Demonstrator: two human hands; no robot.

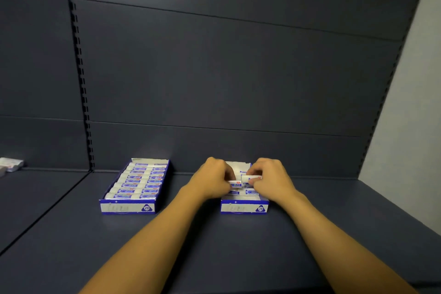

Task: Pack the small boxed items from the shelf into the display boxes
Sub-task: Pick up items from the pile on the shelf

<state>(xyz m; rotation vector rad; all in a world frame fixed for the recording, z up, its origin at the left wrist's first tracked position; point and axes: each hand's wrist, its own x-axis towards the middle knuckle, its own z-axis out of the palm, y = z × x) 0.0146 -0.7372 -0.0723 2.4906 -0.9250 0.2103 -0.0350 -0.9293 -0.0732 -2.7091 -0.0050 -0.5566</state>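
Plainly mid-packing: left hand (213, 180) pinching one small box (235, 184), right hand (270, 178) pinching another (252, 177), both over the part-filled display box (243, 207), ready for slotting into rows.

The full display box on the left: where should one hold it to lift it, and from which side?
Hold the left box by its two long side walls, one hand on each, coming from above and in front. It is a shallow open tray, long from front to back, packed with loose small boxes, so it probably needs to stay level. Both sides stand free on the shelf.
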